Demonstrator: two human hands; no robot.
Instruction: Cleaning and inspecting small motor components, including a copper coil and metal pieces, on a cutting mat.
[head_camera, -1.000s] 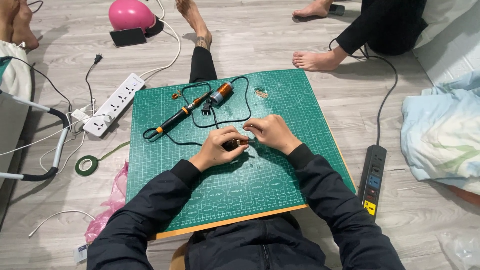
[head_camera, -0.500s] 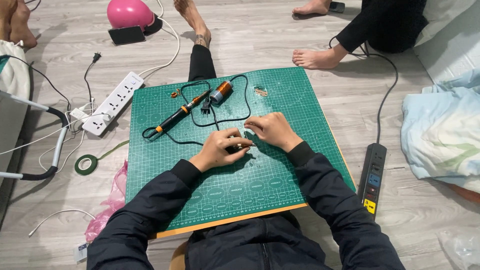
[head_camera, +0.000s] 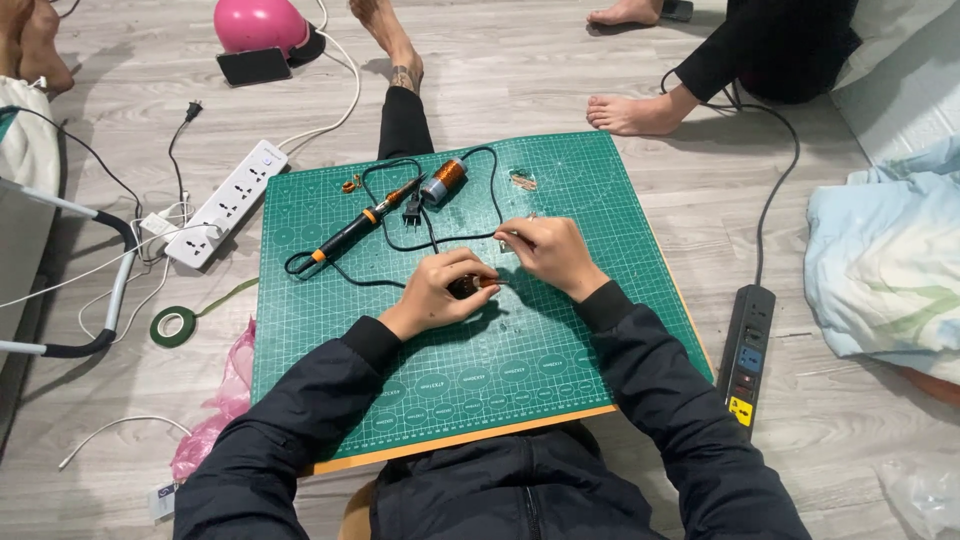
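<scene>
My left hand (head_camera: 443, 291) is closed around a small dark part (head_camera: 468, 287) on the green cutting mat (head_camera: 450, 360). My right hand (head_camera: 552, 252) sits just right of it, fingers pinched on something thin and small that I cannot make out. Both hands meet near the mat's middle. Beyond them lie a soldering iron (head_camera: 355, 229) with an orange collar and black cord, a black plug (head_camera: 411, 208), and a copper wire spool (head_camera: 443, 181).
A white power strip (head_camera: 226, 204) lies left of the mat, a black one (head_camera: 748, 352) right. Green tape roll (head_camera: 172, 325), pink plastic (head_camera: 222, 400), a pink helmet (head_camera: 258, 24) and other people's bare feet (head_camera: 632, 113) lie around. Pale bedding (head_camera: 885, 260) is at right.
Both hands stay near the mat's middle with only slight finger shifts; nothing else has moved.
</scene>
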